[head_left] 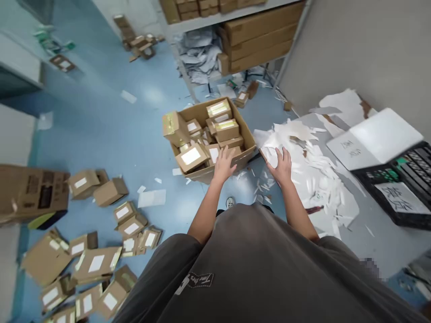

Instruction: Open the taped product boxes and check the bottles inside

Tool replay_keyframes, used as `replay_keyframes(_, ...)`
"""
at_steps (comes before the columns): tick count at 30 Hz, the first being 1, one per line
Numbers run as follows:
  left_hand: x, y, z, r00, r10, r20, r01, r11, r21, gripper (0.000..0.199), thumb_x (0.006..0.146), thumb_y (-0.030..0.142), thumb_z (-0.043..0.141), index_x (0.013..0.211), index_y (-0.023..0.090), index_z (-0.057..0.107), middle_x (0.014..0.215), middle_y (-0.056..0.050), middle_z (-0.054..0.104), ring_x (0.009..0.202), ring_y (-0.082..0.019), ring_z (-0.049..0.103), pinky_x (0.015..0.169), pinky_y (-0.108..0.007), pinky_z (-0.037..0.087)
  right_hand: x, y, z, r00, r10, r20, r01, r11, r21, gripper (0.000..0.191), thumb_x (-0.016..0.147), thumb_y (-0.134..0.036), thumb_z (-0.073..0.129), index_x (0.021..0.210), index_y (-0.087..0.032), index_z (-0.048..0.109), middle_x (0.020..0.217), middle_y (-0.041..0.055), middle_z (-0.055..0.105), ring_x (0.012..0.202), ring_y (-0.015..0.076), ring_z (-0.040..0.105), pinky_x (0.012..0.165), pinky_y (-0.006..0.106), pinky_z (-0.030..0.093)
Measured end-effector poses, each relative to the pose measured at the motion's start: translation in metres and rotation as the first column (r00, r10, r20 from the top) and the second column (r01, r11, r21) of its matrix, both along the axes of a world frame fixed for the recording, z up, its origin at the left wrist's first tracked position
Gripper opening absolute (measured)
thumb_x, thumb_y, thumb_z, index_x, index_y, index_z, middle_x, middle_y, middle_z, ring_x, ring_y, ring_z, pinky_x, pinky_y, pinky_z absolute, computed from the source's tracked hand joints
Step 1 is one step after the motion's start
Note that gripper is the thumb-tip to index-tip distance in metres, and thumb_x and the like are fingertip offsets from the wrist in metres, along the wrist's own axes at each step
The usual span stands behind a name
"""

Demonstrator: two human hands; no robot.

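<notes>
In the head view, my left hand (224, 166) is held over the near edge of a large open carton (247, 154), fingers apart and nothing in it. The carton stands in front of me, filled with small brown boxes (227, 130), several with white labels. My right hand (281, 167) is to the right of the carton, above the edge of a grey table (380, 242), its fingers spread and curved, holding nothing. White paper scraps (299, 148) lie beside and beneath it.
Many labelled boxes (96, 264) lie on the blue floor at the left, near a bigger carton (33, 193). Shelving (232, 15) with long boxes stands ahead. A black crate (404, 179) and a red-handled tool (314, 209) lie on the table.
</notes>
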State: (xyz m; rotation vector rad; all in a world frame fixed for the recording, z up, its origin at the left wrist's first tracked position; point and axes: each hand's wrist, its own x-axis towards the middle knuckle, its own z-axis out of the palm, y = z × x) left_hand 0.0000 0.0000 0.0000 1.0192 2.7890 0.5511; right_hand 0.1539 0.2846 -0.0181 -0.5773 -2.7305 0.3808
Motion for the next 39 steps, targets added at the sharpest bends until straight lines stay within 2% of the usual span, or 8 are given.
replay_keyframes(4,-0.037,-0.078,-0.010,0.971,0.237,0.037,-0.235,0.971,-0.035,0.088,0.096,0.034,0.077,0.174,0.023,0.037,0.185,-0.016,0.021,0.171,-0.044,0.020,0.136,-0.061,0.032,-0.093,-0.043,0.013,0.971,0.231,0.053,-0.231,0.973,-0.010,0.087,0.095,-0.048,0.071,0.172,-0.025,0.039,0.181,0.0169,0.027,0.163,0.0490,0.027,0.124,0.074,0.039)
replay_keyframes(8,-0.052,-0.123,-0.028,0.914,0.401,0.064,-0.398,0.915,-0.064,0.095,0.093,0.039,0.080,0.175,0.026,0.035,0.186,-0.014,0.019,0.171,-0.045,0.018,0.134,-0.063,0.034,-0.167,-0.080,0.019,0.902,0.420,0.100,-0.413,0.907,-0.078,0.095,0.093,-0.046,0.078,0.175,-0.027,0.034,0.185,0.0121,0.018,0.167,0.0495,0.020,0.128,0.073,0.034)
replay_keyframes(13,-0.047,-0.152,-0.045,0.854,0.510,0.102,-0.494,0.856,-0.152,0.107,0.087,0.046,0.086,0.176,0.025,0.031,0.186,-0.018,0.016,0.171,-0.048,0.017,0.131,-0.064,0.037,-0.228,-0.120,0.009,0.758,0.638,0.134,-0.611,0.767,-0.197,0.100,0.089,-0.041,0.084,0.176,-0.030,0.035,0.186,0.0102,0.017,0.170,0.0451,0.016,0.132,0.066,0.034)
replay_keyframes(19,-0.027,-0.163,-0.063,0.736,0.650,0.187,-0.586,0.751,-0.305,0.112,0.084,0.045,0.089,0.177,0.025,0.030,0.186,-0.020,0.016,0.170,-0.049,0.021,0.125,-0.062,0.046,-0.252,-0.149,-0.032,0.577,0.793,0.193,-0.712,0.605,-0.357,0.101,0.086,-0.035,0.088,0.175,-0.031,0.038,0.186,0.0114,0.017,0.172,0.0426,0.013,0.134,0.064,0.031)
replay_keyframes(23,-0.037,-0.167,-0.078,0.712,0.669,0.215,-0.594,0.736,-0.324,0.117,0.082,0.044,0.092,0.178,0.025,0.027,0.186,-0.020,0.015,0.170,-0.048,0.019,0.126,-0.061,0.044,-0.264,-0.162,-0.053,0.507,0.824,0.254,-0.716,0.566,-0.408,0.105,0.085,-0.032,0.089,0.175,-0.030,0.036,0.187,0.0140,0.014,0.173,0.0439,0.009,0.133,0.068,0.030)
replay_keyframes(29,-0.099,-0.185,-0.115,0.720,0.651,0.242,-0.600,0.758,-0.254,0.125,0.078,0.041,0.095,0.179,0.023,0.023,0.185,-0.022,0.017,0.170,-0.048,0.019,0.129,-0.061,0.039,-0.304,-0.197,-0.071,0.410,0.833,0.370,-0.740,0.541,-0.399,0.115,0.079,-0.028,0.094,0.176,-0.033,0.033,0.188,0.0135,0.007,0.173,0.0443,0.004,0.131,0.072,0.029)
replay_keyframes(35,-0.165,-0.201,-0.160,0.821,0.460,0.338,-0.359,0.877,-0.320,0.147,0.061,0.030,0.103,0.181,0.024,0.018,0.188,-0.018,0.002,0.172,-0.049,0.004,0.136,-0.061,0.023,-0.338,-0.247,-0.104,0.321,0.804,0.500,-0.743,0.541,-0.393,0.128,0.077,-0.033,0.098,0.179,-0.038,0.022,0.188,0.0096,-0.008,0.173,0.0417,-0.006,0.132,0.069,0.026)
replay_keyframes(39,-0.187,-0.213,-0.178,0.848,0.372,0.378,-0.271,0.916,-0.295,0.152,0.057,0.029,0.102,0.181,0.025,0.015,0.188,-0.016,0.004,0.172,-0.049,-0.003,0.138,-0.061,0.014,-0.352,-0.274,-0.129,0.290,0.717,0.634,-0.708,0.606,-0.361,0.142,0.068,-0.027,0.103,0.181,-0.034,0.017,0.187,0.0126,-0.014,0.172,0.0441,-0.012,0.134,0.069,0.020)
